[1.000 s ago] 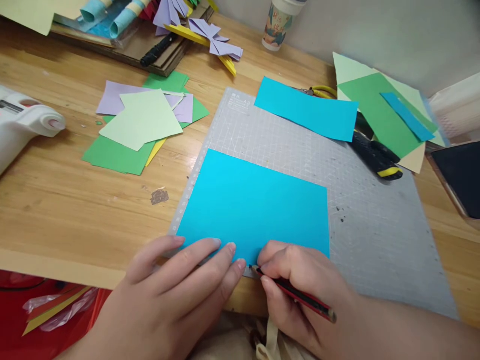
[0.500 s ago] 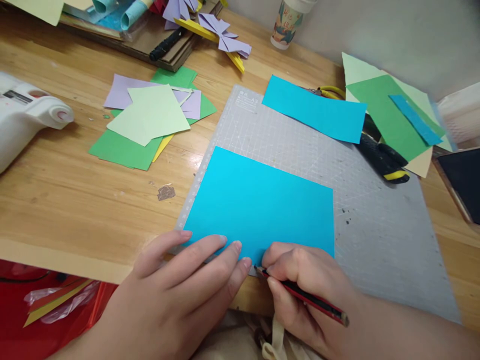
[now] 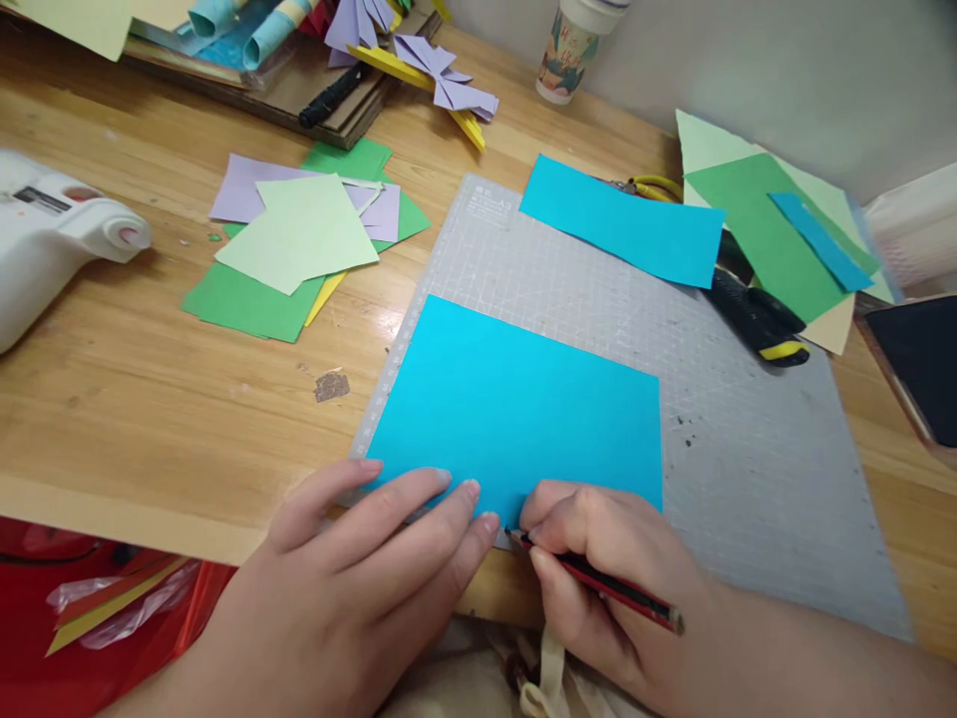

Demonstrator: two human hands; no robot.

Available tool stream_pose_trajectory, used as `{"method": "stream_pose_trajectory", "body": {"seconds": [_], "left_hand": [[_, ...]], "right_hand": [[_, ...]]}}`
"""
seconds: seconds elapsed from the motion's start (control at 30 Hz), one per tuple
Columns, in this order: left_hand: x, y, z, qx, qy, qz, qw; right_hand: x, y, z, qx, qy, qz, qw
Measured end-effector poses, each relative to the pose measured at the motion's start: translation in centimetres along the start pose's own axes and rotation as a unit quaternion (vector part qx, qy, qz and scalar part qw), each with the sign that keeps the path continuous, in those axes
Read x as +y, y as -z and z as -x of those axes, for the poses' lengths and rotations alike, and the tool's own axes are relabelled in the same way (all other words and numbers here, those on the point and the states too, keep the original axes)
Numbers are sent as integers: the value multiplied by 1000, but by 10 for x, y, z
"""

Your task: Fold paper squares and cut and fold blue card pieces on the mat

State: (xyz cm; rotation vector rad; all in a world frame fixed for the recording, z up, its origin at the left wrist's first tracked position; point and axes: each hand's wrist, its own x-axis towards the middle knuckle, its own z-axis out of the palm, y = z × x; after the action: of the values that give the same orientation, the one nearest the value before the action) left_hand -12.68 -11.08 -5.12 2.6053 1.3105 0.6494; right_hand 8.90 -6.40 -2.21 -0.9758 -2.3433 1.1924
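A sheet of bright blue paper (image 3: 523,399) lies flat on the grey cutting mat (image 3: 763,479). My left hand (image 3: 374,568) rests with spread fingers on the sheet's near left edge. In my right hand (image 3: 605,568) is a red and black pencil (image 3: 620,588), its tip touching down at the sheet's near edge, close beside my left fingertips. Higher on the mat lies a smaller blue paper strip (image 3: 620,219), partly covering a tool with yellow handles (image 3: 658,187). A black utility knife (image 3: 759,309) with a yellow end lies right of the strip.
Green, lilac and pale green paper pieces (image 3: 299,234) lie left of the mat. A white glue gun-like device (image 3: 60,229) stands at far left. Behind are cardboard sheets (image 3: 336,105), lilac paper bows (image 3: 441,75) and a paper cup (image 3: 568,55). A dark phone (image 3: 919,364) lies at right.
The pencil's back end has tilted slightly up and left, while its tip stays at the paper's edge. The view has shifted a little; my left hand keeps its place.
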Motion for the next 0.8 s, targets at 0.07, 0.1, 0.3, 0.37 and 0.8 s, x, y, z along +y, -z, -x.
{"method": "stream_pose_trajectory", "body": {"seconds": [0.07, 0.1, 0.3, 0.37, 0.8], "left_hand": [[1, -1, -1, 8, 8, 1, 1000], [2, -1, -1, 11, 13, 2, 1000], [5, 7, 3, 103, 86, 64, 989], [6, 14, 4, 124, 114, 77, 983], [20, 9, 8, 13, 101, -70, 992]], "right_hand": [[2, 0, 1, 47, -41, -76, 995], [4, 1, 1, 84, -64, -133, 986], [10, 9, -5, 213, -161, -411, 872], [11, 15, -6, 210, -141, -414, 875], [54, 97, -53, 73, -155, 52, 984]]}}
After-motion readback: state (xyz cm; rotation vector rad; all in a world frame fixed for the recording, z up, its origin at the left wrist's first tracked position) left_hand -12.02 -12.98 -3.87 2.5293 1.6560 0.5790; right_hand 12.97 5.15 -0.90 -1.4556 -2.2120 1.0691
